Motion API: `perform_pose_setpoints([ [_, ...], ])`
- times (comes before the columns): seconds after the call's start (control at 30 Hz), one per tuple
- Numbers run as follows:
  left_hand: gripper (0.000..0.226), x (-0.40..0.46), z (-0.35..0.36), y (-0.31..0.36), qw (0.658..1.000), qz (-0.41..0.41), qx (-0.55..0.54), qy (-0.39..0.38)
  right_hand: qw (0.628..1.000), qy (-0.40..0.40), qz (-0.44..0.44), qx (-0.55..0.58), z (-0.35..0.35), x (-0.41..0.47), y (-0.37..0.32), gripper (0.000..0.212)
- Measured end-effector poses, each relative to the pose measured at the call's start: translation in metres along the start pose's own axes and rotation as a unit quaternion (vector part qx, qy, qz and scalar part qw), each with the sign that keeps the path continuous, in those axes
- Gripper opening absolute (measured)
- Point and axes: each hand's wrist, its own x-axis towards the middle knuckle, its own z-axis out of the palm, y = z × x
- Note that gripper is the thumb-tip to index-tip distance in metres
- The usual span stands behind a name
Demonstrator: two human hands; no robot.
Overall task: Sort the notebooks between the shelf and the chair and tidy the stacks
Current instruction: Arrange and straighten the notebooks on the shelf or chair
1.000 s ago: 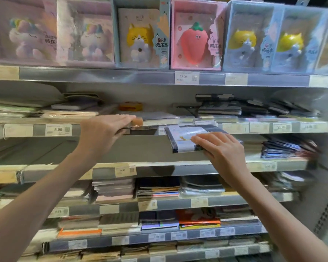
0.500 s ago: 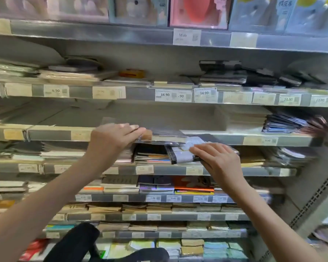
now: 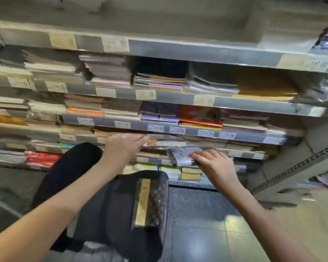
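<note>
- We are pinching a thin wrapped notebook [image 3: 155, 142] with our left hand [image 3: 121, 148], fingers curled round its near edge.
- We are gripping a grey plastic-wrapped notebook [image 3: 180, 157] with our right hand [image 3: 214, 165], fingers curled over its edge.
- Both notebooks are hanging in front of the lower shelf [image 3: 197, 52] tiers, above the black chair [image 3: 112, 214].
- One wrapped notebook with a gold band [image 3: 150, 203] is lying on the chair's seat.
- To do this well, we are judging it best to lower each notebook flat and square its edges with that one.
- Stacked notebooks are filling the tiers; the tiled floor [image 3: 206, 233] is showing beneath.
</note>
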Motion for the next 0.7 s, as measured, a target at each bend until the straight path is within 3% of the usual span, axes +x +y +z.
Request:
perform_pose_setpoints([
  [0.1, 0.047, -0.027, 0.020, 0.024, 0.998, -0.036, -0.013, -0.040, 0.999, -0.043, 0.010, 0.018, 0.023, -0.034, -0.006, 0.020],
  [0.27, 0.044, -0.073, 0.064, 0.042, 0.989, -0.103, -0.051, -0.093, 0.990, -0.120, 0.050, 0.046, 0.058, -0.083, -0.019, 0.042],
  [0.4, 0.037, -0.105, 0.099, 0.051, 0.963, -0.204, -0.103, -0.142, 0.982, -0.169, 0.062, 0.051, 0.090, -0.116, -0.029, 0.042],
  [0.53, 0.037, -0.127, 0.128, 0.056, 0.889, -0.360, -0.163, -0.233, 0.974, -0.206, 0.078, 0.055, 0.112, -0.143, -0.041, 0.042],
  [0.7, 0.028, -0.153, 0.165, 0.056, 0.734, -0.524, -0.361, -0.237, 0.971, -0.210, 0.095, 0.056, 0.128, -0.164, -0.048, 0.041],
])
